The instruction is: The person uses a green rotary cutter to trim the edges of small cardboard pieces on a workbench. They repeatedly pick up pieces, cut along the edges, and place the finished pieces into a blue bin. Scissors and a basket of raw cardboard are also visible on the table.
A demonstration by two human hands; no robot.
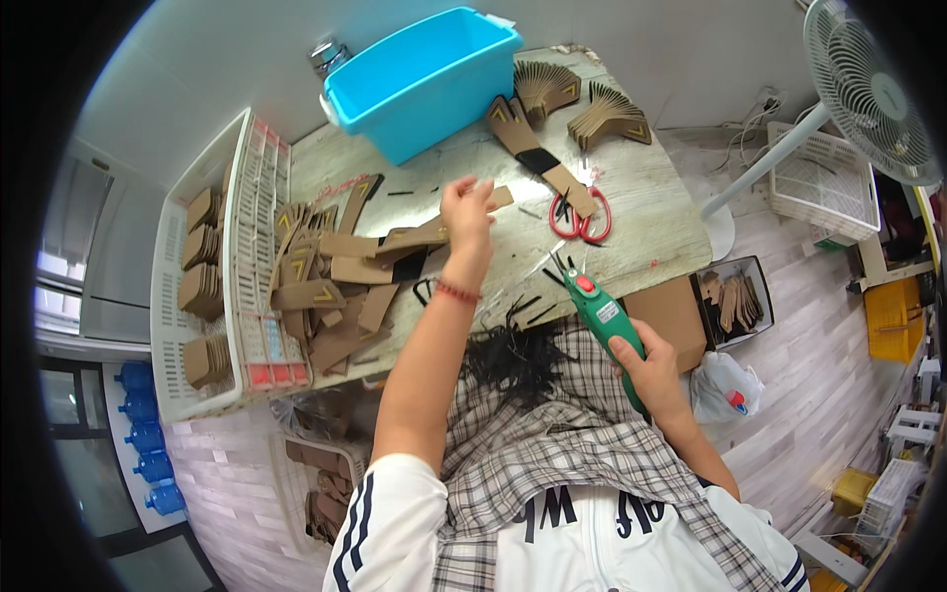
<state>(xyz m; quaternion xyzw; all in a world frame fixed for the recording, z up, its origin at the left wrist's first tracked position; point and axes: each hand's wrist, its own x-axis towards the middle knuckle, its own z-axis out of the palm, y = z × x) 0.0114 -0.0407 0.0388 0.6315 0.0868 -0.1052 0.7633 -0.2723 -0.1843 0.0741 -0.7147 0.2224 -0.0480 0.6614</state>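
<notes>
We see a small pale label (607,314) on the side of the green tool (625,340); its print is too small for us to read. Large dark letters are printed on the white shirt (582,553), upside down for us. Many brown pieces (308,295) carry a yellow angular mark.

The right hand (651,367) is closed around this tool, which is at the front edge of the table (656,237), with its dark prongs pointing toward the scissors (605,219) with red handles. The left hand (468,209) has bent fingers and is over a brown strip (501,197); we cannot tell if it grips this strip.

The table top is pale and streaked, with small black scraps on it. At the back stands a blue tub (444,120); at the left, a white basket (234,316). Black strips (518,357) lie on the checked cloth of the lap. On the right we see a white fan (873,89) and a light plank floor (789,345).
</notes>
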